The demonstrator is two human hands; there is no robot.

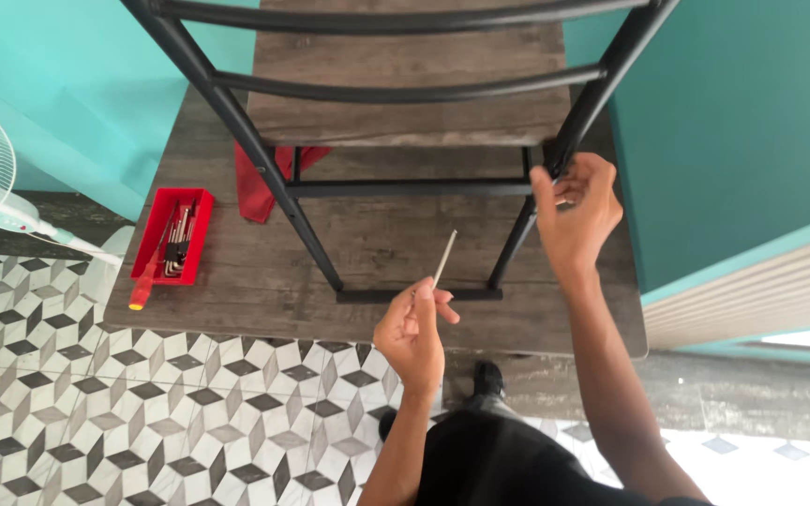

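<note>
Between two hands [412,330] [576,208], perhaps one hex key [444,259]

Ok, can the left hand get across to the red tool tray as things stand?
Probably yes. The left hand holds a thin metal key, but the wooden tabletop between it and the red tray shows nothing in the way; the chair frame stands to the tray's right.
</note>
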